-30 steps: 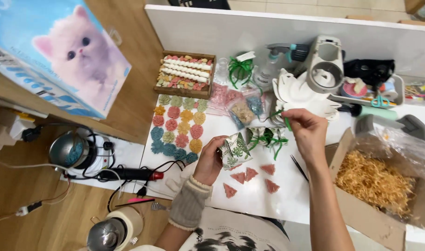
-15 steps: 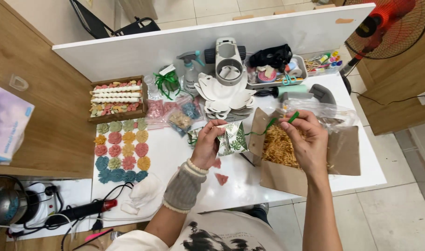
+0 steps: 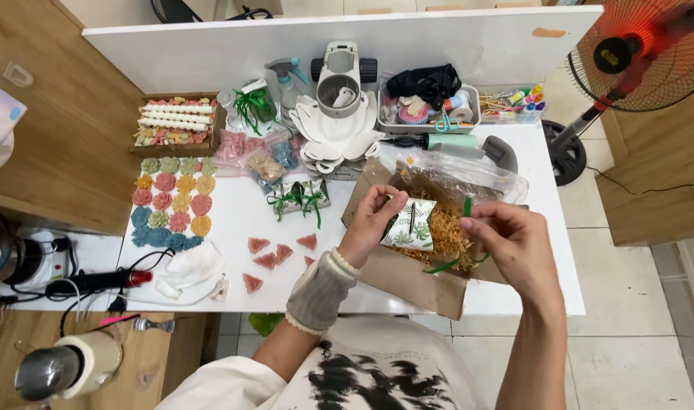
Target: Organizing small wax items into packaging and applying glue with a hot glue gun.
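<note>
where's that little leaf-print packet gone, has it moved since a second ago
Yes. The left hand has carried the packet rightward, from above the red wedges to over the box of shredded filling.

Matt brown paper box point(image 3: 407, 282)

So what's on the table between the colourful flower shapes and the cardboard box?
In the head view, pink wedges and small leaf-print packets tied with green ribbon lie there.

Fan point(image 3: 641, 47) cut off at top edge; tray point(image 3: 468, 114) contents too small to tell.
</note>
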